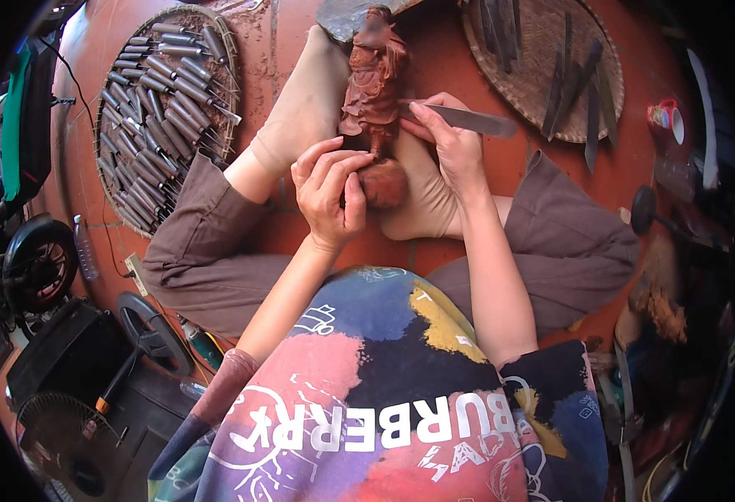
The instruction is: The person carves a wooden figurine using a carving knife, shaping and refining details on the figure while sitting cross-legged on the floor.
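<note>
1. Your reddish-brown carved wooden figure [376,84] is between your left foot [313,92] and right foot [422,188], above the red tiled floor [258,50]. Its long axis runs nearly straight away from you; the narrow end points to the grey slab [338,18], and the rounded brown block [386,186] is at the end nearest you.
2. Your left hand [331,188] is partly curled, fingertips against the figure's near end, just beside the block. You can't tell how firmly it grips.
3. Your right hand [451,142] is closed around a flat grey metal file [489,124]. The file lies crosswise to the figure, thin end at the figure's right side, broad end pointing right.
4. Left of you, a round woven tray [234,84] carries many dark-handled carving tools [183,92].
5. At far right, another round woven tray [543,29] holds long dark flat files [564,92], one jutting past its near rim.
</note>
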`<state>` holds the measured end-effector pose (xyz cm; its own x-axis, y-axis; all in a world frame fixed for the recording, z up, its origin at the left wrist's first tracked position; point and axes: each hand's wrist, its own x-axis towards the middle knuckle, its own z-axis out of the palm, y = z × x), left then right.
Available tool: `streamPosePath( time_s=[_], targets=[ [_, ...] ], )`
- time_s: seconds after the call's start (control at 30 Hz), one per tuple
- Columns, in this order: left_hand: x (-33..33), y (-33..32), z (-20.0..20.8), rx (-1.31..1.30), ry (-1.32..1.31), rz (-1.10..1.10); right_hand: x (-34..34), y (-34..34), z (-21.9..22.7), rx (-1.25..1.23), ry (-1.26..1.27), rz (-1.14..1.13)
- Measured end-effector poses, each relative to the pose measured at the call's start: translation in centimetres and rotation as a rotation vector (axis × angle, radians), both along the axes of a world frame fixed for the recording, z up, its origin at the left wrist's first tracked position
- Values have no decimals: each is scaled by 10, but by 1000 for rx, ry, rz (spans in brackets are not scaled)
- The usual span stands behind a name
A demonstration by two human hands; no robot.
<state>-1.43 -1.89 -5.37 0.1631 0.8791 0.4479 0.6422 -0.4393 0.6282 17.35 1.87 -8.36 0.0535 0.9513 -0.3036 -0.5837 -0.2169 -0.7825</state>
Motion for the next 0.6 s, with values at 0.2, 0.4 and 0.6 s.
streamPosePath(
  time_s=[0.2,0.4,0.6],
  targets=[
    [0,5,-3,43,-5,8,3,5,4,106,-341,131],
    [-2,6,-5,31,-4,0,4,8,8,87,-293,114],
    [0,6,-3,36,-4,2,7,6,-7,54,-149,90]
  ],
)
